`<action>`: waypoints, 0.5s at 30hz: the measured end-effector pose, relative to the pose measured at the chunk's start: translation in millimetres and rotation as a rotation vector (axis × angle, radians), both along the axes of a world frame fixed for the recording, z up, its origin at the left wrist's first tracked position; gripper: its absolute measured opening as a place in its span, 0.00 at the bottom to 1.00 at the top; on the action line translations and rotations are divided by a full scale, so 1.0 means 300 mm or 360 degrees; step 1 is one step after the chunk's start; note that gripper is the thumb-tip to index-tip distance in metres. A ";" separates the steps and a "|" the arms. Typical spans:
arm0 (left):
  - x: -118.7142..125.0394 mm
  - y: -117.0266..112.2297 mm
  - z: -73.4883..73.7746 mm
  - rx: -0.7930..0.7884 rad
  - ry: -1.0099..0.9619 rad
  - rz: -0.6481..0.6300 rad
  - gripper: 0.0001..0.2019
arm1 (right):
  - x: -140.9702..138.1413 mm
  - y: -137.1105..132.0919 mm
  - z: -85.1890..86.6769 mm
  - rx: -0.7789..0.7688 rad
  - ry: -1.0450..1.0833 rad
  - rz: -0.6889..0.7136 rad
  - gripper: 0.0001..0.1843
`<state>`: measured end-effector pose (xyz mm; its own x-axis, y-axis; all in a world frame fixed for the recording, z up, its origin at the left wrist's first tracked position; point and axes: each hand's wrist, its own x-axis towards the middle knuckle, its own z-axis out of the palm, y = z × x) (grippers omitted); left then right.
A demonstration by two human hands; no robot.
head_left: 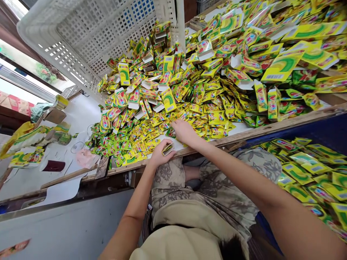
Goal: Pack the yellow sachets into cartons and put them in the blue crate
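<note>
In my left hand [160,154] is a small cardboard box [167,149], its open end facing up and to the right; the fingers wrap round it near the table's front edge. My right hand [184,133] is just beyond and to the right, fingers bent together among the small sachets. A green sachet [170,132] shows at its fingertips, which are partly hidden. Yellow sachets [217,118] lie in a heap around the right hand, with green sachets [108,145] to the left. Behind them are piled small printed boxes [169,99], several with open ends.
A white plastic basket [73,43] lies tipped at the back left, with boxes spilling from its mouth. Flattened yellow cartons [283,63] lie at the right. A wooden strip [284,122] edges the table. Below right, a blue container [325,130] holds more cartons. A dark red cylinder [54,166] lies left.
</note>
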<state>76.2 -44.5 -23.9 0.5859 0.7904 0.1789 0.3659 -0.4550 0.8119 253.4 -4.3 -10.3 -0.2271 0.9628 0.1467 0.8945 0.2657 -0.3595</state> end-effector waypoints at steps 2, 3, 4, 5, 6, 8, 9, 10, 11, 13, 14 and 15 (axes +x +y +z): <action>0.001 0.000 -0.002 0.0014 -0.0020 0.0046 0.12 | 0.059 -0.019 0.021 0.0090 0.0336 -0.0051 0.15; 0.002 0.001 -0.002 0.0008 -0.0034 0.0070 0.12 | 0.087 -0.035 0.036 0.0118 0.0580 -0.0048 0.14; 0.003 0.001 -0.001 -0.0003 -0.0047 0.0088 0.12 | 0.111 -0.056 0.054 0.0110 0.0857 -0.0016 0.12; 0.006 0.002 0.001 -0.0022 -0.0058 0.0099 0.13 | 0.130 -0.081 0.071 0.0059 0.1140 0.0050 0.11; 0.009 0.002 0.002 -0.0047 -0.0071 0.0105 0.13 | 0.141 -0.108 0.088 -0.0024 0.1383 0.0146 0.10; 0.017 0.002 0.004 -0.0090 -0.0100 0.0114 0.15 | 0.144 -0.162 0.115 -0.0216 0.1640 0.0341 0.09; 0.022 0.003 0.004 -0.0105 -0.0114 0.0114 0.15 | 0.138 -0.185 0.123 -0.0262 0.1650 0.0401 0.09; 0.026 0.005 0.003 -0.0117 -0.0128 0.0107 0.16 | 0.128 -0.203 0.129 -0.0264 0.1597 0.0435 0.09; 0.030 0.008 0.000 -0.0129 -0.0140 0.0097 0.17 | 0.116 -0.215 0.131 -0.0223 0.1494 0.0453 0.10; 0.034 0.017 -0.008 -0.0176 -0.0155 0.0077 0.17 | 0.091 -0.224 0.131 -0.0061 0.1192 0.0477 0.13; 0.034 0.022 -0.013 -0.0213 -0.0167 0.0075 0.18 | 0.080 -0.224 0.130 0.0019 0.1017 0.0475 0.15; 0.033 0.028 -0.018 -0.0251 -0.0180 0.0079 0.19 | 0.070 -0.222 0.130 0.0079 0.0843 0.0454 0.16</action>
